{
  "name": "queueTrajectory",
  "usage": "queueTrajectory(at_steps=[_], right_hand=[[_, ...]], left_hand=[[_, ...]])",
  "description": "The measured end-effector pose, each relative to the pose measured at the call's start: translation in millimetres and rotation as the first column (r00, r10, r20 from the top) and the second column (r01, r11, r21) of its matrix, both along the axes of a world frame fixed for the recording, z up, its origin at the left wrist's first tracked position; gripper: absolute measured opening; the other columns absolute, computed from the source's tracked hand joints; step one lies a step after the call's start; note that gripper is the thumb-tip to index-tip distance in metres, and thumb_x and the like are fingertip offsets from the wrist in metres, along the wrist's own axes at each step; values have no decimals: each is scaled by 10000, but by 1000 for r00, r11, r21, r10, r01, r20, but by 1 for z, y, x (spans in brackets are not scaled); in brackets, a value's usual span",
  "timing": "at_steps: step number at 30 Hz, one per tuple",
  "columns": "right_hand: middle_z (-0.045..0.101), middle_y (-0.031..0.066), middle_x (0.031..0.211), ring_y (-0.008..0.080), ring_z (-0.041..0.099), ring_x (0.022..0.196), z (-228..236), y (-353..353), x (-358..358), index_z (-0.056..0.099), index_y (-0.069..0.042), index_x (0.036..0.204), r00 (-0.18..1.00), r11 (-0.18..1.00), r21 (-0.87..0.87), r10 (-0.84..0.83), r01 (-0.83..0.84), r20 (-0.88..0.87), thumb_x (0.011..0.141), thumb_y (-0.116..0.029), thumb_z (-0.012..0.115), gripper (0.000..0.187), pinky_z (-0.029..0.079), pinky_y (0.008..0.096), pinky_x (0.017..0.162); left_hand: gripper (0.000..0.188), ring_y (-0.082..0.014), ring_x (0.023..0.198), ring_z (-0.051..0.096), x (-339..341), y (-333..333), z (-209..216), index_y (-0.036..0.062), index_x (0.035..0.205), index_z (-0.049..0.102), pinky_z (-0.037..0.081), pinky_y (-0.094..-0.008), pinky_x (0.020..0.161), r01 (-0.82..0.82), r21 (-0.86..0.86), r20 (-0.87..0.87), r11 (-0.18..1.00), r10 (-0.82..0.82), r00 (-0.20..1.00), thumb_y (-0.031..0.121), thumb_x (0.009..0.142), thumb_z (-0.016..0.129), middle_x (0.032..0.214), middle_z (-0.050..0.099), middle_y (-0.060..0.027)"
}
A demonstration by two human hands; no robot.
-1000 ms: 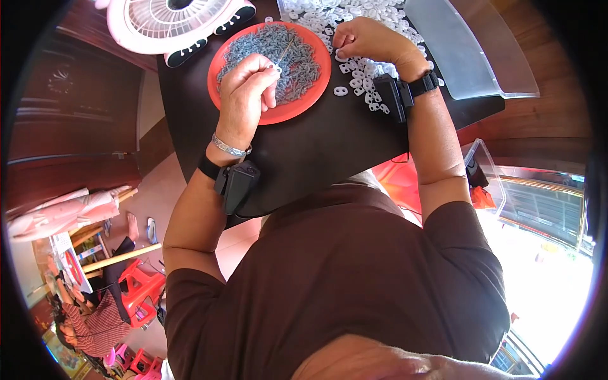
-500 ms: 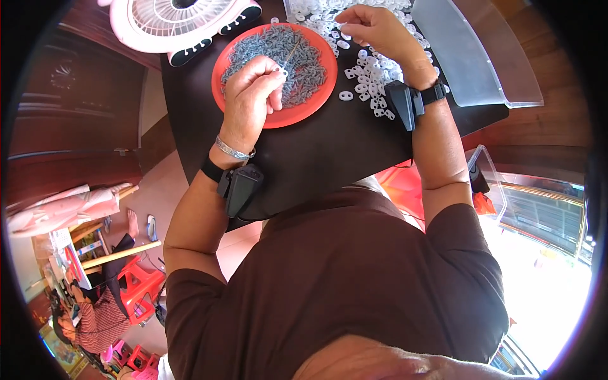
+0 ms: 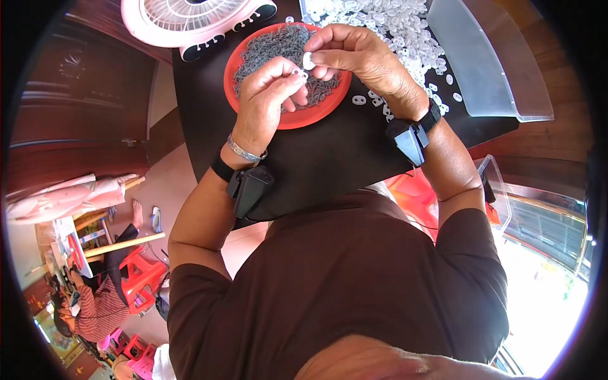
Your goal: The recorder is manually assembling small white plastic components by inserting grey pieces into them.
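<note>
Between the thumb and fingers of my left hand (image 3: pixel 269 92) is a small white two-hole plastic piece (image 3: pixel 301 75). My right hand (image 3: pixel 358 57) pinches another white oval piece (image 3: pixel 308 61) just above it, close to the left fingertips. Whether the two pieces touch, I cannot tell. Both hands hover over a round orange-red tray (image 3: pixel 304 119) heaped with small grey screw-like plugs (image 3: pixel 269 47). Loose white two-hole pieces (image 3: pixel 405 38) lie in a large pile behind and beside my right hand.
A pink fan (image 3: pixel 190 22) stands on the dark table (image 3: pixel 304 164) at the far left. Along the far right lies a translucent plastic bin (image 3: pixel 487 63). Another person (image 3: pixel 101 310) sits at the lower left near red stools (image 3: pixel 139 278).
My right hand has come left from the white pile to my left hand, now with a white piece in its fingertips. The whole view has shifted slightly.
</note>
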State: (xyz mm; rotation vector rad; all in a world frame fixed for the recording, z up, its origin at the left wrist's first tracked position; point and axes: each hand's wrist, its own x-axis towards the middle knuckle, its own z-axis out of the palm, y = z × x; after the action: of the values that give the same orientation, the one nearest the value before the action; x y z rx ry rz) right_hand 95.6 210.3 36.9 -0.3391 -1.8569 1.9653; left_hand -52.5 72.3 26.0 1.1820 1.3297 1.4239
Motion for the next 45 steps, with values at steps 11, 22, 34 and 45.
queueTrajectory(at_steps=[11,22,34,45], right_hand=[[640,16,844,72,589,735,-3,0,-1,630,-3,1020,998,999,8,50,-50,-24,833,-80,646,203,488,206,700],[640,5,830,57,559,736,-5,-3,-1,662,-20,1010,999,992,128,11,-5,-44,829,-81,636,192,465,202,682],[646,10,791,72,571,739,-6,-3,-1,692,-40,977,1000,971,237,-7,5,6,816,-114,656,181,470,217,697],[676,53,821,110,611,770,-12,-8,-3,686,-22,971,999,929,370,-19,34,-43,828,-97,638,169,486,252,745]], left_hand=[[127,-84,604,543,0,1,-3,39,815,568,390,-199,537,-37,-1,98,999,37,995,141,878,529,700,583,-21],[170,-51,540,447,3,-1,1,48,738,530,326,-195,506,-68,-31,-155,997,62,986,147,872,497,606,506,12],[186,-45,542,424,7,-1,1,44,735,528,321,-195,508,-70,0,-245,998,68,967,151,886,512,593,490,18],[194,-68,536,471,6,-2,-4,38,745,539,342,-198,487,-56,-59,-125,997,48,991,161,891,504,611,501,4]])
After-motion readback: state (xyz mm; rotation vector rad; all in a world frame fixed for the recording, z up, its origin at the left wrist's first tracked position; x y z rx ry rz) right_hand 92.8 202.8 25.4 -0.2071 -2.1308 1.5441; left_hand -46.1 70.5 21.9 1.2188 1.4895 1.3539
